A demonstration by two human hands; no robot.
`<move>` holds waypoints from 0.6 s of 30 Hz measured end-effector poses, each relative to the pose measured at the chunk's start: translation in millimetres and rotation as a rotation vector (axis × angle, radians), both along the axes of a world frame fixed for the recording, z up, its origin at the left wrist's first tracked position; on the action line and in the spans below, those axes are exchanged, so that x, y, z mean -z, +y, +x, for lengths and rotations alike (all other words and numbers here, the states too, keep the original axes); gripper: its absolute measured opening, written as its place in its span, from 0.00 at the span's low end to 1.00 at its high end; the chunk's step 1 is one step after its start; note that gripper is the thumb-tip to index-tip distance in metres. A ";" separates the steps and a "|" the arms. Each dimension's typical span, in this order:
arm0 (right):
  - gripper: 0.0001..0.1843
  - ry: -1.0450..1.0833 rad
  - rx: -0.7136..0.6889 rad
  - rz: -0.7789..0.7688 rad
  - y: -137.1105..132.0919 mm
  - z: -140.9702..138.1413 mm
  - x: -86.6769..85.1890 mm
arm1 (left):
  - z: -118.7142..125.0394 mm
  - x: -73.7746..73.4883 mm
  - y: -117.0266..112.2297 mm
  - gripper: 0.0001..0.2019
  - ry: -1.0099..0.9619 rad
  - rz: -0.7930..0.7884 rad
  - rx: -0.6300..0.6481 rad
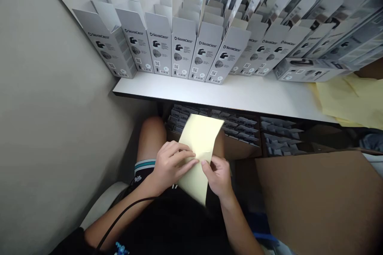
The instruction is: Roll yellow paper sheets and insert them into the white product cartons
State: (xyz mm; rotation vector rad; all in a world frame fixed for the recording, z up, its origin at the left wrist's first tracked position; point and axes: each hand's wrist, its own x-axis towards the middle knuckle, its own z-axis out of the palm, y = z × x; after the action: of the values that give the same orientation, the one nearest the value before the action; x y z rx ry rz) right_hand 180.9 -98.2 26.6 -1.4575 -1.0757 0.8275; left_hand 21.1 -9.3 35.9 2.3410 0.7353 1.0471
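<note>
A pale yellow sheet of paper (201,133) is held over my lap, slanted, with a crease or fold line across its middle. My left hand (173,163) grips its left edge, the fingers lying across the front and reaching to the centre. At the right edge, my right hand (219,174) pinches the paper, thumb on the front and the other fingers curled behind. Both hands are close together at the crease. What lies behind the paper is hidden.
A white table (179,87) crosses ahead, bearing several open grey SilverCrest boxes (182,48) in rows and one lying box (311,69). More yellow sheets (353,97) lie at its right end. Below are cartons of packed boxes (239,127) and a large cardboard flap (323,199). A wall (54,127) stands left.
</note>
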 end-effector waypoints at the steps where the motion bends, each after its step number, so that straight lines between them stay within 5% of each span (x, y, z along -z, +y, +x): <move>1: 0.18 -0.048 -0.003 0.029 -1.4 0.5 -2.5 | -0.3 -1.2 0.3 0.04 -0.002 -0.016 0.034; 10: 0.09 -0.340 -0.038 0.161 -8.2 8.7 -8.4 | 2.3 -14.8 4.8 0.07 -0.053 -0.356 0.254; 18: 0.13 -0.319 0.009 0.173 -4.0 4.4 -12.6 | 5.7 -12.8 3.9 0.08 -0.068 -0.439 0.216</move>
State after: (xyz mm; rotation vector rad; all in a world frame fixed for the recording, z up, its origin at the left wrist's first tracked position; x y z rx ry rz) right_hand 185.3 -102.2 39.2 -1.4752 -1.3427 0.4904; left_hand 26.8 -5.4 48.7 1.9467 0.5986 0.7752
